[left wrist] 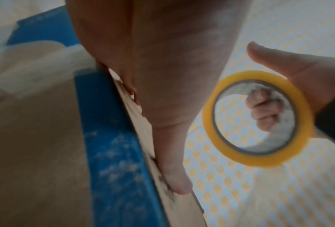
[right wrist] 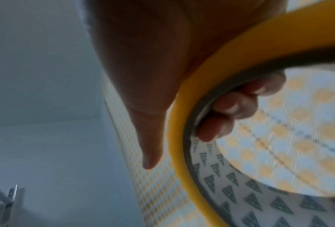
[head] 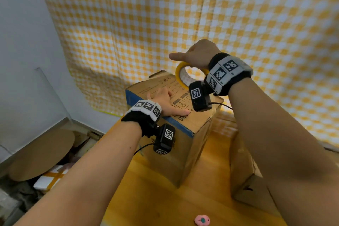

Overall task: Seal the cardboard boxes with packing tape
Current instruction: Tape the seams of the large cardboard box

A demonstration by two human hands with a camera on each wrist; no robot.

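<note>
A brown cardboard box [head: 183, 145] with a blue band stands upright in the middle of the yellow table. My left hand [head: 165, 101] lies flat on its top, fingers spread; the left wrist view shows the palm and thumb [left wrist: 180, 187] pressing the flap edge. My right hand [head: 198, 55] holds a yellow roll of packing tape [head: 180, 75] in the air above the box's far side. Its fingers [right wrist: 230, 110] curl through the roll's core while the thumb sticks out to the left. The roll [left wrist: 258, 116] shows beside the box [left wrist: 112, 138] in the left wrist view.
A second cardboard box [head: 247, 180] lies at the right, partly behind my right forearm. A small pink object [head: 201, 221] sits near the table's front edge. A yellow checked curtain [head: 183, 14] hangs behind. Cardboard pieces and clutter [head: 42, 154] lie on the floor at left.
</note>
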